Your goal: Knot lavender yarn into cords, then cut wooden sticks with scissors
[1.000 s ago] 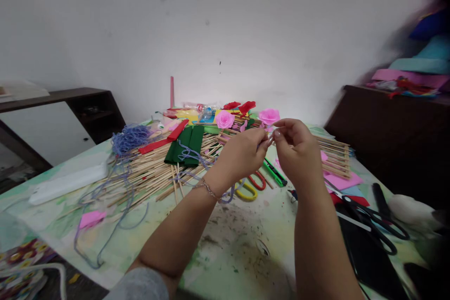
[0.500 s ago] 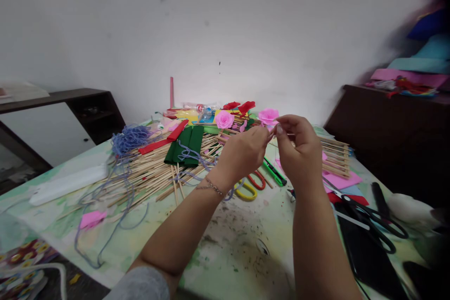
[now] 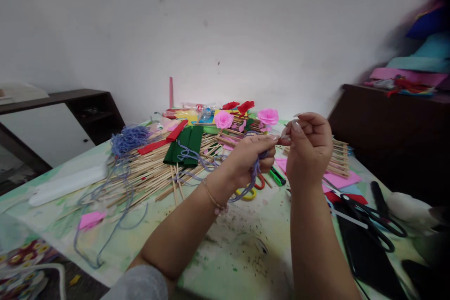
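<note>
My left hand [image 3: 244, 157] is closed round a bunch of purple yarn [image 3: 255, 176], whose strands hang below the palm. Its thumb and forefinger are pressed together and point to the right. Close to those fingertips, my right hand [image 3: 308, 143] is raised with thumb and forefinger pinched; whatever lies between them is too small to make out. More of the purple yarn trails left across folded green paper [image 3: 184, 146] to a tangled yarn pile [image 3: 130, 140]. Under the hands lie yellow-handled scissors [image 3: 247, 194] and a green cutter knife [image 3: 277, 176].
Many thin wooden sticks [image 3: 147, 173] cover the table's left half. Pink paper flowers [image 3: 224, 119] and red paper flowers [image 3: 246, 107] stand at the back. On the right are black scissors [image 3: 376, 218], a black phone [image 3: 367, 253] and a stick frame [image 3: 339, 159].
My left hand has turned so its thumb side and the yarn in it now show. My right hand has moved slightly right and its wrist has turned.
</note>
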{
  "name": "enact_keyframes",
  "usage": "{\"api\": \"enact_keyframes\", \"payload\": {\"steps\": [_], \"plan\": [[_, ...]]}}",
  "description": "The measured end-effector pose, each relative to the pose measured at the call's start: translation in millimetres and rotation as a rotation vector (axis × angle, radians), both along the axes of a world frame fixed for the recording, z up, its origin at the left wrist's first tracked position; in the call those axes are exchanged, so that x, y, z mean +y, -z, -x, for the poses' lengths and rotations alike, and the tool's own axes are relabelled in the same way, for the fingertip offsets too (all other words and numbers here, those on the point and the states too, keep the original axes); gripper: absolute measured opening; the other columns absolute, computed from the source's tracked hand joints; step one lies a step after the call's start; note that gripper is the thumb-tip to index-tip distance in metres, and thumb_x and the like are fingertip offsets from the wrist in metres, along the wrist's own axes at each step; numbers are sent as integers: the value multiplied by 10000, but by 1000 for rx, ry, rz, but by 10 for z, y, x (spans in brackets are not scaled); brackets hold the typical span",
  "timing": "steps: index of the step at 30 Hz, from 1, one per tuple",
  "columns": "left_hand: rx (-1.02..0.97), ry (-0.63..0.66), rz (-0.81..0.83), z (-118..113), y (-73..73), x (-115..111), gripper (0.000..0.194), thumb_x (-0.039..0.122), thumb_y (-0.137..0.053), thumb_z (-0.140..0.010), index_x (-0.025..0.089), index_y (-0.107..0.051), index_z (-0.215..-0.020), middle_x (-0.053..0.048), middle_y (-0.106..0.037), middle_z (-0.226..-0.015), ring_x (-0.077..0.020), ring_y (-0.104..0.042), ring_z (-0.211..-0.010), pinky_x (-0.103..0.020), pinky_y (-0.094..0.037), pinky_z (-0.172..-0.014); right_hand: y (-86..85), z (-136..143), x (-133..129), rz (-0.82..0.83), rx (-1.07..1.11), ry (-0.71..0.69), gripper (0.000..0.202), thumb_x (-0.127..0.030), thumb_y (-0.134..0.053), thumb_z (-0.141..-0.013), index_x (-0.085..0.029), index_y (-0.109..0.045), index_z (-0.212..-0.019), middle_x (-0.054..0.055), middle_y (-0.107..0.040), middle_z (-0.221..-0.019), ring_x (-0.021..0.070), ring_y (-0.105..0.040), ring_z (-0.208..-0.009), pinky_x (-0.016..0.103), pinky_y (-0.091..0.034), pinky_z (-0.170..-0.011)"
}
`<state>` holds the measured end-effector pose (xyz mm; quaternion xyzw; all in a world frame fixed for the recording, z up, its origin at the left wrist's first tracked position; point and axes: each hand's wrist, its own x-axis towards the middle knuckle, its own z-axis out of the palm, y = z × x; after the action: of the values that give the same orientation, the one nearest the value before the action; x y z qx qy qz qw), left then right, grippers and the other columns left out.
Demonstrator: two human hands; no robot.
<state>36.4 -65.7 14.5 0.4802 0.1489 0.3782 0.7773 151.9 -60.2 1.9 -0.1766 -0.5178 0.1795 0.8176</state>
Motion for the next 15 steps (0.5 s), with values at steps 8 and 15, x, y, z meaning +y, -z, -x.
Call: {"api": "enact_keyframes", "payload": {"steps": [8,15], "plan": [[-133,205,342,74,-116,-10,226,135,-426,-898,85,-623,-798,99,-252,-440,0,-180,-297,-112,-148,-294,12,39,-25,-169,-88,170,193,-99,-637,-779,-238,-610,-910,-30,-571,-737,109,-566,-631,276,-454,-598],[-136,188,376,54,-119,-15,242,126,-417,-903,90,-612,-764,107,-217,-435,1,-170,-290,-106,-152,-288,9,38,-39,-173,-114,207,172,-124,-633,-791,-246,-602,-908,-25,-551,-757,115,-568,-636,291,-460,-610]]}}
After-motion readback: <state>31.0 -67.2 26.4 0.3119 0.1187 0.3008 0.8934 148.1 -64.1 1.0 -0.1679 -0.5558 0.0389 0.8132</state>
